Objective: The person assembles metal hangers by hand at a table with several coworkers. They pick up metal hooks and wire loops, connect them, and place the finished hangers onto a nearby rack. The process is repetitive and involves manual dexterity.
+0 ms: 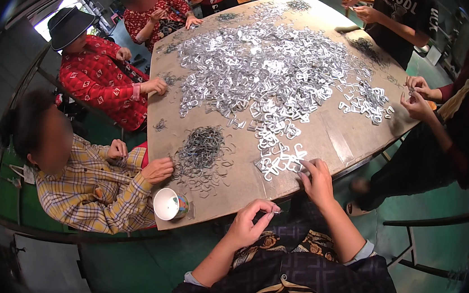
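My left hand [249, 225] is just off the table's near edge, thumb and fingertips pinched on a small metal piece [276, 211] whose exact shape I cannot make out. To the right, my right hand [319, 183] reaches over the table edge with its fingers apart. Its fingertips are at the near end of a trail of flat, silver, bent metal clips [278, 161]. That trail runs back into a wide heap of the same clips [253, 69]. Left of the trail lies a dark pile of thin bent wire hooks [201, 148].
A brown board-topped table [326, 134] holds everything. A white-lined paper cup [165, 204] stands at its near left corner. Several people sit or stand around it, including one in a plaid shirt [95, 184], hand near the hooks. A metal frame [436, 219] stands at right.
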A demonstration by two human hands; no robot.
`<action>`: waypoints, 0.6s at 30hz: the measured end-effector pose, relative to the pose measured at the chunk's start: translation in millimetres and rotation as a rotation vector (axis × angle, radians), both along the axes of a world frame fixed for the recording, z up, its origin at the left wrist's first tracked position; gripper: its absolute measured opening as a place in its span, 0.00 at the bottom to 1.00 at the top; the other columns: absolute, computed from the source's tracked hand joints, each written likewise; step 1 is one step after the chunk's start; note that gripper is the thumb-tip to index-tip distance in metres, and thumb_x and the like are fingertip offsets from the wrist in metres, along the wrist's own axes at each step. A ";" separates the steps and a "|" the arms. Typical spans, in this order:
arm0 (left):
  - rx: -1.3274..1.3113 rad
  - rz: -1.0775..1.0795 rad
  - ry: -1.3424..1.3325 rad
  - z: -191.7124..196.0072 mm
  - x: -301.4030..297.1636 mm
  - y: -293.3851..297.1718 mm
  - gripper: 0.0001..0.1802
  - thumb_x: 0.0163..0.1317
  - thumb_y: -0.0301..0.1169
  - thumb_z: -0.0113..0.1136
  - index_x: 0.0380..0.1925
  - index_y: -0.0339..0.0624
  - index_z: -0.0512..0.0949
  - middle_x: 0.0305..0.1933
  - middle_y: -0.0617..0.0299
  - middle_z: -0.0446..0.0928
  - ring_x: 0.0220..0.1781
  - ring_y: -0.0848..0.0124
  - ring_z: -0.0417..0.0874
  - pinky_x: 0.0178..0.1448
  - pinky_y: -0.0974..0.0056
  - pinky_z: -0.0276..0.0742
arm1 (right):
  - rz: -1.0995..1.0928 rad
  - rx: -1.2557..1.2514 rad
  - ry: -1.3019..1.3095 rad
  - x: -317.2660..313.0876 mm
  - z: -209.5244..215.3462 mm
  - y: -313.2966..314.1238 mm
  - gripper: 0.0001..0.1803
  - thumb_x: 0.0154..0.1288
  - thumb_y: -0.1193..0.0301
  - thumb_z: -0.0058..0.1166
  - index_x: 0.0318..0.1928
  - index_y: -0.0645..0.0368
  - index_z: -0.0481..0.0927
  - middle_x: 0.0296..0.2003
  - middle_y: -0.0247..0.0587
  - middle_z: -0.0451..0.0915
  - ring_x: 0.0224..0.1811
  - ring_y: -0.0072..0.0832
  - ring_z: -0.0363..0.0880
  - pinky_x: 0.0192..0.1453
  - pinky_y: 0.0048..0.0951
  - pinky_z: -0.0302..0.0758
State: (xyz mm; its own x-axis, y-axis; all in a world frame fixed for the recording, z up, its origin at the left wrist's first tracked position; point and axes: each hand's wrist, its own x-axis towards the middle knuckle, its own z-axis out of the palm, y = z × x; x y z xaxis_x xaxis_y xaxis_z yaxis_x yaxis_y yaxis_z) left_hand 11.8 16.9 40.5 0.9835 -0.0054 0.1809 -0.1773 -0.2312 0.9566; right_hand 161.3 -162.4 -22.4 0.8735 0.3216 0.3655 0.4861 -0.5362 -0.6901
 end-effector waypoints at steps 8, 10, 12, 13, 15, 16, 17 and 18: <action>0.036 -0.001 -0.013 -4.1 -2.1 -4.8 0.04 0.62 0.18 0.55 0.35 0.35 0.72 0.43 0.53 0.81 0.48 0.66 0.82 0.55 0.63 0.75 | -0.039 -0.113 0.226 30.5 -10.5 9.3 0.09 0.52 0.73 0.65 0.34 0.63 0.81 0.35 0.50 0.76 0.39 0.48 0.78 0.45 0.41 0.75; 0.031 0.001 -0.007 -6.0 -2.9 -4.4 0.04 0.62 0.18 0.55 0.35 0.35 0.72 0.43 0.53 0.81 0.47 0.66 0.82 0.55 0.63 0.75 | -0.042 -0.100 0.296 30.4 -8.5 6.8 0.10 0.52 0.73 0.66 0.32 0.64 0.79 0.35 0.51 0.77 0.37 0.50 0.79 0.43 0.42 0.75; 0.017 -0.006 -0.003 -7.5 -2.8 -5.0 0.04 0.62 0.18 0.55 0.35 0.35 0.72 0.42 0.53 0.81 0.47 0.66 0.82 0.55 0.63 0.75 | -0.042 -0.072 0.318 30.3 -8.8 2.1 0.12 0.50 0.72 0.68 0.34 0.64 0.81 0.35 0.50 0.77 0.35 0.49 0.80 0.42 0.41 0.76; 0.023 -0.009 -0.009 -8.9 -2.9 -5.1 0.04 0.62 0.17 0.55 0.36 0.35 0.72 0.42 0.54 0.80 0.47 0.66 0.82 0.54 0.63 0.75 | 0.016 -0.072 0.305 28.1 -6.5 -1.2 0.12 0.50 0.72 0.68 0.35 0.62 0.82 0.35 0.49 0.77 0.35 0.48 0.80 0.43 0.41 0.76; 0.036 -0.011 -0.024 -12.3 -2.3 -4.8 0.04 0.62 0.17 0.55 0.36 0.35 0.72 0.42 0.54 0.80 0.47 0.66 0.82 0.54 0.63 0.75 | 0.137 -0.074 0.279 22.8 9.3 -6.8 0.13 0.50 0.71 0.68 0.38 0.60 0.83 0.34 0.46 0.77 0.37 0.46 0.79 0.43 0.39 0.76; 0.030 -0.004 -0.026 -12.5 -1.8 -4.9 0.04 0.61 0.18 0.56 0.35 0.35 0.72 0.42 0.54 0.80 0.46 0.65 0.82 0.53 0.63 0.75 | 0.188 -0.122 0.208 23.5 6.7 -8.5 0.14 0.50 0.71 0.68 0.39 0.59 0.84 0.34 0.45 0.77 0.38 0.44 0.79 0.44 0.38 0.75; 0.022 -0.001 -0.026 -12.8 -1.5 -6.0 0.04 0.61 0.18 0.56 0.35 0.35 0.72 0.41 0.54 0.80 0.45 0.64 0.82 0.53 0.63 0.75 | 0.236 -0.171 0.140 24.2 2.4 -13.2 0.14 0.50 0.71 0.68 0.40 0.57 0.84 0.34 0.44 0.77 0.39 0.42 0.78 0.44 0.37 0.75; 0.015 0.002 -0.026 -13.0 -1.5 -6.7 0.04 0.60 0.18 0.56 0.35 0.35 0.72 0.41 0.53 0.80 0.45 0.62 0.82 0.52 0.63 0.75 | 0.284 -0.219 0.071 24.8 -0.4 -15.8 0.14 0.50 0.71 0.68 0.41 0.56 0.85 0.34 0.43 0.77 0.40 0.41 0.78 0.45 0.36 0.75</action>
